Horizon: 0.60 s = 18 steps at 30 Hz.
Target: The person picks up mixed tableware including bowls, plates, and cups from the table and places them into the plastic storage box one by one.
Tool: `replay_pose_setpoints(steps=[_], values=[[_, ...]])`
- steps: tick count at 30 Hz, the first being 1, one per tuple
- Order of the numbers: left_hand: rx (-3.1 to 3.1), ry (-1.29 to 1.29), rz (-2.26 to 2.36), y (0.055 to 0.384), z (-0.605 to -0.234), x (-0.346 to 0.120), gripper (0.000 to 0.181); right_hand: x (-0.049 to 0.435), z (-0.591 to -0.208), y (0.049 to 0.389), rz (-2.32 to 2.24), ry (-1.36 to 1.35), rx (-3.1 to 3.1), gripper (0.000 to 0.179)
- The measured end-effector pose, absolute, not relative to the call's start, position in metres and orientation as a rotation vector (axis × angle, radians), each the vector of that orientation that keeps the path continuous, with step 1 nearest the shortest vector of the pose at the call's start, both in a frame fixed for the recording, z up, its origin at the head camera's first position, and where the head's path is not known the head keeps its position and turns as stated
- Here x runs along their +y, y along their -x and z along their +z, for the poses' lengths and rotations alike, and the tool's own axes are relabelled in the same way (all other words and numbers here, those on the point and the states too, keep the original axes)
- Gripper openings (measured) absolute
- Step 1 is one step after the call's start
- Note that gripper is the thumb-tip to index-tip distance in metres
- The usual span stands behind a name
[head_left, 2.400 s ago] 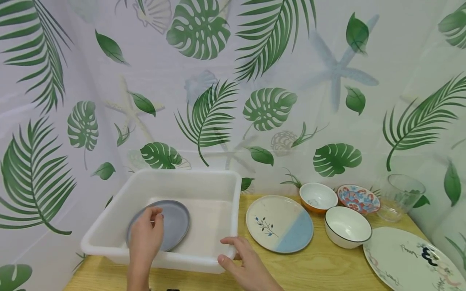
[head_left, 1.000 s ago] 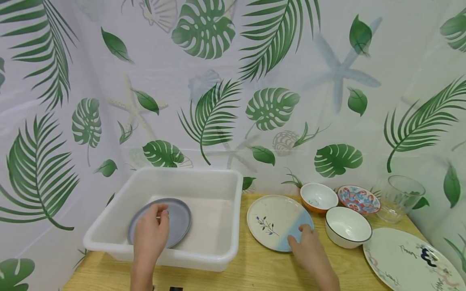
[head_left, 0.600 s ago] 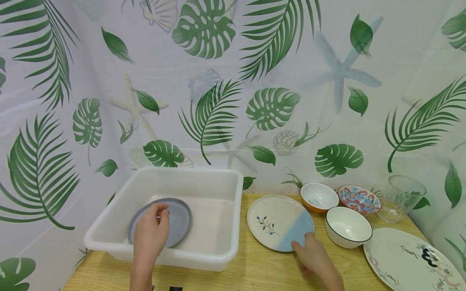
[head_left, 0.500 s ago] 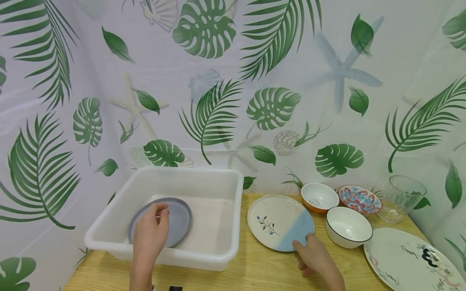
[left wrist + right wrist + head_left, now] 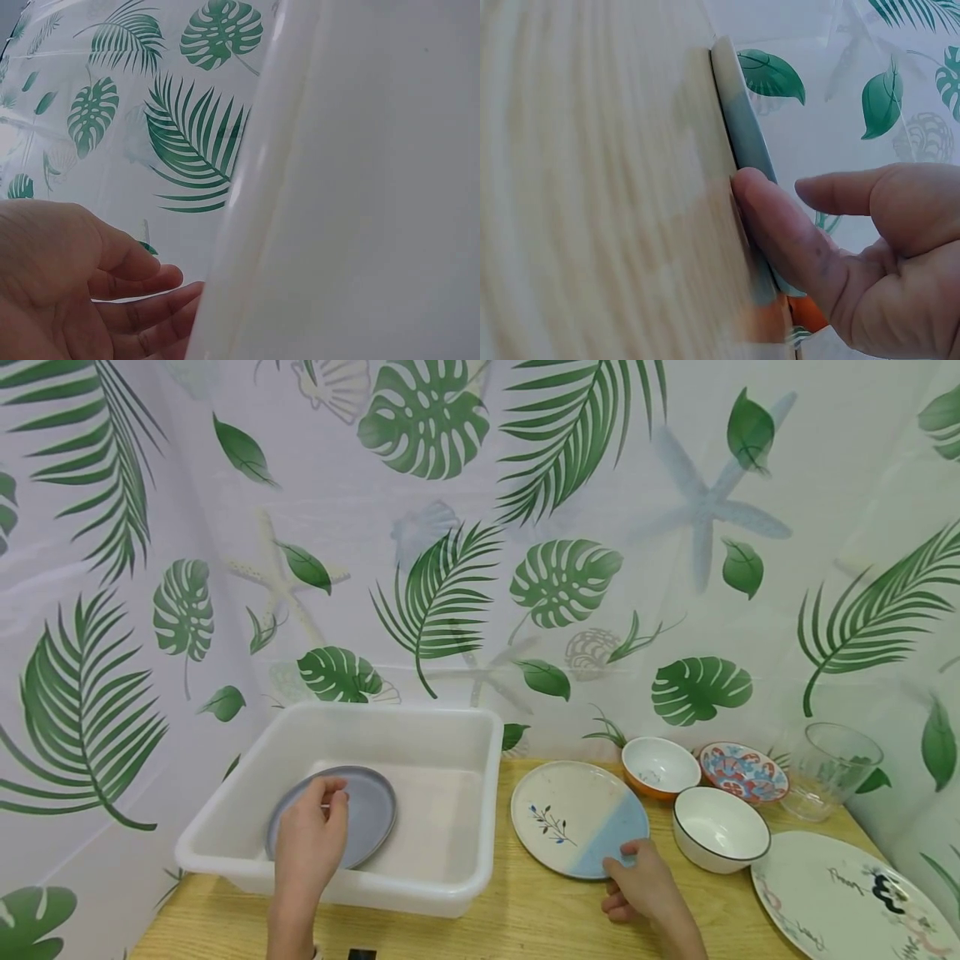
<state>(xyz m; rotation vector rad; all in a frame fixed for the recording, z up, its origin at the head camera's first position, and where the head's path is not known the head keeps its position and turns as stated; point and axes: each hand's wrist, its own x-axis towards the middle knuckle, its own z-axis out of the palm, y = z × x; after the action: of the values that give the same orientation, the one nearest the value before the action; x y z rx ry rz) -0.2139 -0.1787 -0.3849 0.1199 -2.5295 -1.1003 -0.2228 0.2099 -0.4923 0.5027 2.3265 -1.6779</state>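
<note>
My left hand (image 5: 313, 827) hovers over the near side of a white plastic tub (image 5: 491, 793), overlapping the grey-blue plate (image 5: 367, 814) inside it. Its fingers are loosely bent and hold nothing; the left wrist view has them beside the tub's pale wall (image 5: 337, 187). At the near right rim of a cream-and-blue plate (image 5: 570, 810) with a twig design is my right hand (image 5: 641, 885). In the right wrist view, its fingertips (image 5: 754, 184) touch the plate's blue edge (image 5: 750, 139) low by the table, while the thumb (image 5: 832, 193) stands apart above it.
Right of the plate stand an orange-sided bowl (image 5: 660, 764), a white dark-rimmed bowl (image 5: 720, 827), a red-and-blue patterned dish (image 5: 742, 771) and a clear glass bowl (image 5: 825, 768). A large oval plate (image 5: 832, 893) lies at the right. A leaf-print curtain (image 5: 480, 527) hangs behind the wooden table (image 5: 540, 927).
My right hand has left the tub's right rim and gone right to the cream-and-blue plate, its fingers settling at the near rim. My left hand stays almost where it was.
</note>
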Motion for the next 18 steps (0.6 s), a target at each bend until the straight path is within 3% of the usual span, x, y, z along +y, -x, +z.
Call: replay_pose_setpoints(steps=[6, 18], values=[[-2.542, -0.125, -1.098, 0.215, -0.385, -0.178, 0.026, 0.212, -0.499, 0.225, -1.829, -0.533, 2.258, 0.036], [-2.552, -0.122, -1.090, 0.215, -0.387, -0.178, 0.027, 0.222, -0.505, 0.229, -1.909, -0.646, 2.226, 0.067]])
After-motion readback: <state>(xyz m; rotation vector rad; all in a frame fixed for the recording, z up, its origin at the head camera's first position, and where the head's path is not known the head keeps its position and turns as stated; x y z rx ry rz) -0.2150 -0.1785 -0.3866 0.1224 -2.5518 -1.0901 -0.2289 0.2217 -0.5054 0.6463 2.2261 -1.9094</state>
